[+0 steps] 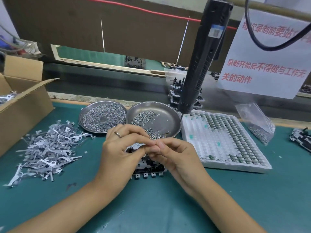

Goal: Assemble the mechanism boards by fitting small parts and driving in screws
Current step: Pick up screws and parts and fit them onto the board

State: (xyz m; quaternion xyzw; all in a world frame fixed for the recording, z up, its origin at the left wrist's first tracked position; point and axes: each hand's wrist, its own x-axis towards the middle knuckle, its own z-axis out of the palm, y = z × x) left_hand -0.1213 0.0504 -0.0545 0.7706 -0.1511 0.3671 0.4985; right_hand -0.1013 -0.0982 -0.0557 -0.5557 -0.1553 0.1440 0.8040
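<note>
A mechanism board (148,170) lies flat on the green mat, mostly hidden under my hands. My left hand (121,148), with a ring on one finger, and my right hand (175,155) meet above it, fingertips pinched together on something small; what it is I cannot tell. Two steel dishes hold screws: the left dish (84,113) is well filled, the right dish (173,118) thinly covered. A black electric screwdriver (200,61) hangs from above, tip over the right dish's edge.
A heap of flat metal stampings (50,148) lies at the left, beside an open cardboard box (25,101). A white foam tray (223,140) of small parts sits at the right, with a plastic bag of screws (259,123) and another board (301,138) beyond it.
</note>
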